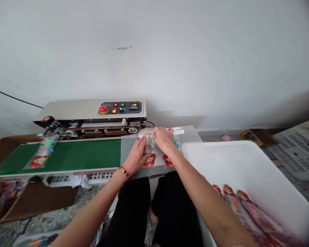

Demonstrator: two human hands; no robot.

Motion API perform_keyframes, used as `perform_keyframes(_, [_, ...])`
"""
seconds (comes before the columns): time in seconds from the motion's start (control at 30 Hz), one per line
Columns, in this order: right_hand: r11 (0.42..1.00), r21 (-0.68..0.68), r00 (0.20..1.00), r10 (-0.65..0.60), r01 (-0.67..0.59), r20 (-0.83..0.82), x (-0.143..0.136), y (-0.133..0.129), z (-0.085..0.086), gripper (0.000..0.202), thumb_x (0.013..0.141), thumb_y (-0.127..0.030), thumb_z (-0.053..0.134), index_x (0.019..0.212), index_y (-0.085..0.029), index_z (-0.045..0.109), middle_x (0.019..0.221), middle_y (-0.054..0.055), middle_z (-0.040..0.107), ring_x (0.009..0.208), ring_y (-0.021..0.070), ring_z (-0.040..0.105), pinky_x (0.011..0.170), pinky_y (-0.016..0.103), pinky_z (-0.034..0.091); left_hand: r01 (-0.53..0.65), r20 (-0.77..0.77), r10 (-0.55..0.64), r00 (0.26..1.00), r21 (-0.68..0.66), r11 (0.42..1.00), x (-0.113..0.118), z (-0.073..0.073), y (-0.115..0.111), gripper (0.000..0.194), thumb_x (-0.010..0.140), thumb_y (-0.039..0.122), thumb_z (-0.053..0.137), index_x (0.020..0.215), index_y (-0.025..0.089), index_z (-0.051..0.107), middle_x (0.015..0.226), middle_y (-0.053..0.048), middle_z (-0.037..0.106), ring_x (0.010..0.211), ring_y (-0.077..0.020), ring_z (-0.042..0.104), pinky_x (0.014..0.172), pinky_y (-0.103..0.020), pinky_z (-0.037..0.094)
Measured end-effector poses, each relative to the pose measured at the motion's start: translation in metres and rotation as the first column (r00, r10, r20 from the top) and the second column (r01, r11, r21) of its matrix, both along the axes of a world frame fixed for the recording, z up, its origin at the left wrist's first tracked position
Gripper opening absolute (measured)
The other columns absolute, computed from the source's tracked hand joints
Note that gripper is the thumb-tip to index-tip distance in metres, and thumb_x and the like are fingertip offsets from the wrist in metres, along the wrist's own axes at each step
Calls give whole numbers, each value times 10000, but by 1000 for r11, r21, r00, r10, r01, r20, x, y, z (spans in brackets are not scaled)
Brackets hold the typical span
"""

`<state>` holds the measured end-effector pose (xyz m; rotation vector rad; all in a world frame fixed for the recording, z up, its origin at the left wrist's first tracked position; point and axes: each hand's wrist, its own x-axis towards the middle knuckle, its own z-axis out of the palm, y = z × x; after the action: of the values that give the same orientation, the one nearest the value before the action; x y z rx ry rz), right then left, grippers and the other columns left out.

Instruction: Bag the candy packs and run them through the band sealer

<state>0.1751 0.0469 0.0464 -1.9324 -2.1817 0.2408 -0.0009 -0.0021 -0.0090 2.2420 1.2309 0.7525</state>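
My left hand (pixel 135 155) lies flat on a clear toy packet (pixel 149 153) with a red-haired doll head, on the grey feed plate (pixel 190 134) of a band sealer. My right hand (pixel 164 139) presses a second packet (pixel 169 160) beside it, fingers near the packets' top edges. Both packets lie side by side just right of the green conveyor belt (pixel 87 154). Another packet (pixel 42 152) rides at the belt's far left end.
The sealer (pixel 92 115) with its control panel and red stop button stands against the white wall. A white tub (pixel 247 161) at my right holds several more packets (pixel 243 206). Cardboard boxes sit at the left, a white crate (pixel 297 151) at far right.
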Motion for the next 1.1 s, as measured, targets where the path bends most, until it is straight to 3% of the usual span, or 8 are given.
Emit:
perform_keyframes(0.23, [999, -39, 959, -30, 19, -282, -3, 5, 0, 328, 888, -90, 447, 1149, -203, 610, 1008, 73, 737, 1045, 250, 625, 1019, 464, 320, -117, 156, 128, 979, -78, 990, -1, 3, -3, 805, 864, 294, 691, 1558, 190, 298, 1641, -191, 270, 1530, -305, 291, 1256, -475, 291])
perform_keyframes(0.33, [997, 19, 755, 68, -74, -652, 3, -3, 15, 283, 870, -188, 512, 1135, -210, 611, 882, 5, 694, 904, 198, 631, 919, 360, 424, -233, 418, 303, 856, -211, 949, -3, 21, -2, 761, 879, 444, 672, 1519, 168, 366, 1556, -207, 409, 1404, -310, 482, 1160, -470, 422])
perform_keyframes(0.4, [983, 104, 561, 172, -151, -810, 8, -14, 29, 274, 855, -279, 571, 1117, -214, 618, 855, -14, 655, 843, 179, 617, 830, 307, 463, -211, 568, 357, 742, -308, 928, -4, 43, -1, 638, 912, 511, 619, 1430, 161, 495, 1392, -177, 586, 1223, -270, 617, 1051, -424, 502])
perform_keyframes(0.47, [968, 176, 460, 241, -180, -855, 12, -26, 46, 250, 845, -326, 604, 1068, -219, 639, 838, -18, 636, 832, 176, 610, 815, 298, 477, -149, 644, 337, 687, -330, 932, -5, 70, 0, 488, 906, 533, 631, 1223, 163, 661, 1149, -112, 711, 1036, -222, 666, 956, -355, 524])
perform_keyframes(0.57, [961, 236, 465, 277, -146, -841, 11, -39, 69, 191, 843, -330, 623, 994, -222, 665, 824, -9, 646, 825, 180, 611, 837, 312, 482, -111, 659, 277, 699, -283, 953, -6, 109, -2, 346, 862, 505, 703, 920, 166, 738, 895, -46, 720, 836, -172, 633, 818, -279, 504])
perform_keyframes(0.73, [958, 261, 465, 287, -122, -838, 8, -51, 95, 112, 866, -331, 633, 844, -225, 660, 853, 6, 680, 814, 177, 615, 808, 304, 486, -96, 572, 160, 804, -141, 985, -10, 150, -14, 278, 899, 433, 660, 824, 176, 736, 846, -41, 707, 793, -166, 605, 760, -263, 471])
perform_keyframes(0.93, [955, 237, 436, 293, -179, -851, 6, -54, 107, 124, 843, -342, 657, 811, -222, 654, 828, 3, 682, 794, 176, 613, 753, 293, 484, -217, 537, 185, 823, -3, 976, -5, 160, -19, 237, 905, 384, 643, 797, 189, 723, 795, -28, 695, 752, -160, 598, 733, -264, 466])
perform_keyframes(1.1, [961, 236, 419, 275, -145, -865, 8, -49, 114, 127, 819, -336, 661, 781, -214, 659, 757, -9, 660, 733, 162, 589, 717, 285, 472, -189, 608, 219, 763, -114, 975, -2, 160, -13, 246, 882, 400, 670, 772, 186, 720, 785, -16, 689, 744, -151, 584, 720, -255, 456])
